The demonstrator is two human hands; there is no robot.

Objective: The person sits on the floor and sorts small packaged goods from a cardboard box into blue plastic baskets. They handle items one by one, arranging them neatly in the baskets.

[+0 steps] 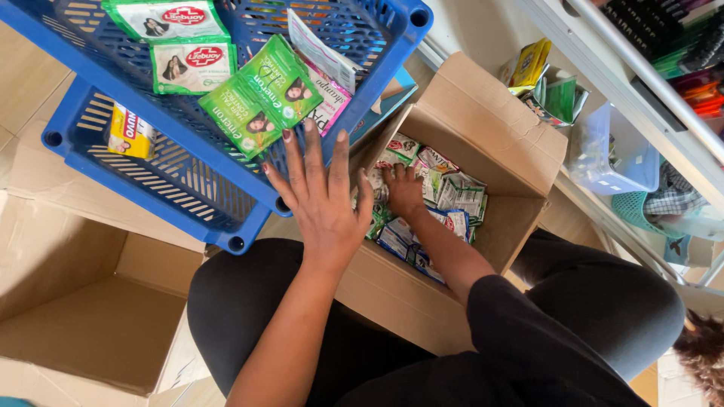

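A few sachets (260, 102) are already laid in the blue tray (226, 185), over which the left hand (320, 200) is spread empty, while many are left in the box (490, 128), where the right hand (405, 190) is curled on the sachet pile (445, 200).

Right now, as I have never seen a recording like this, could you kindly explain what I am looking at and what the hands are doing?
There is one picture, taken by a camera worn on a person's head and looking down, so you see their own two bare hands and their lap in dark clothing. The left hand is spread flat, fingers open, at the edge of a blue plastic rack that carries green sachets and white sachets. It holds nothing. The right hand reaches down into an open cardboard box and rests on a heap of small sachets; whether it grips one I cannot tell. A second, open cardboard box sits to the left. On the right stand metal shelves with assorted goods.
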